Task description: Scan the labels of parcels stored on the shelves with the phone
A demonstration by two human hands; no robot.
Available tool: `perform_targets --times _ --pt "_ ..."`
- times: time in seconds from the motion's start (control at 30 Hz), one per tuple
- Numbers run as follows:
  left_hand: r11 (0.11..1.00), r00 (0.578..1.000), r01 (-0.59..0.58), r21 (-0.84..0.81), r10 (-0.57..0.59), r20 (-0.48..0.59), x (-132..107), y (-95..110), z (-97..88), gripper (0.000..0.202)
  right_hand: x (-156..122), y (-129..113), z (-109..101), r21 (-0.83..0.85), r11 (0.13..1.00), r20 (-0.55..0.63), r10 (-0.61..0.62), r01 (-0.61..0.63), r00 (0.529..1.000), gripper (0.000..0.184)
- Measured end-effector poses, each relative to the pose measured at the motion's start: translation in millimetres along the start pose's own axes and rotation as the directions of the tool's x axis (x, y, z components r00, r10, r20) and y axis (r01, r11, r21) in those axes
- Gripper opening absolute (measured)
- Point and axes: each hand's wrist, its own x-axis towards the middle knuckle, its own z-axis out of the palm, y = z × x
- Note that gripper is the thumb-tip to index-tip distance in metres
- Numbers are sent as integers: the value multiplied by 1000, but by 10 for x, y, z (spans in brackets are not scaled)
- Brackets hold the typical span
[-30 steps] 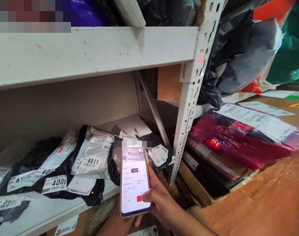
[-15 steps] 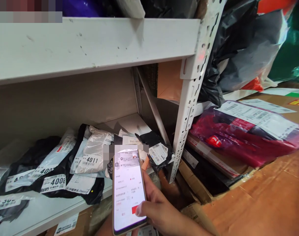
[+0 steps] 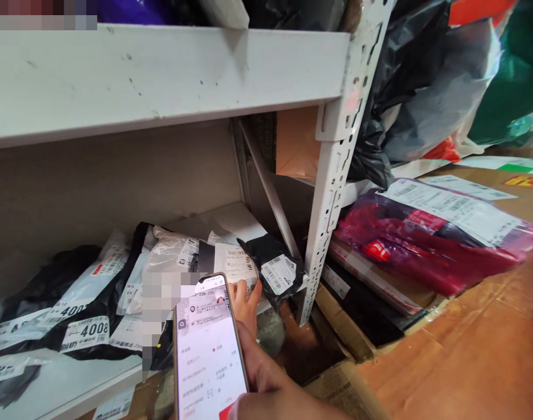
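My right hand comes in from the lower right and is closed round a smartphone, its thumb on a red button low on the lit screen. Behind the phone, partly covered by it, my left hand reaches to the shelf. Its fingers are apart, at the front of a white-labelled parcel. Just right of these fingers lies a black bagged parcel with a white label. Left of the phone are a pale plastic parcel and a black parcel labelled 4008.
A perforated white shelf post stands right of my hands, with a wide white beam above. Beyond the post, a magenta-bagged parcel lies on stacked boxes. A brown cardboard box fills the lower right.
The phone and my right hand have shifted left and down. More of my left hand now shows behind the phone, at the white-labelled parcel. The view has swung slightly right.
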Motion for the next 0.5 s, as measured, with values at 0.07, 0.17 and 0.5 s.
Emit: perform_targets --times 0.07,0.17,0.5 --pt "1000 1000 -22 16 22 -4 2 -4 -9 55 -18 -5 6 -10 1000 -1 10 -10 1000 64" --pt "999 999 -31 29 31 -7 3 -2 -21 56 -26 -35 18 -8 1000 -6 8 -8 1000 64" --pt "998 999 -34 53 33 10 6 10 -72 56 2 -95 28 -17 1000 11 -1 1 1000 67"
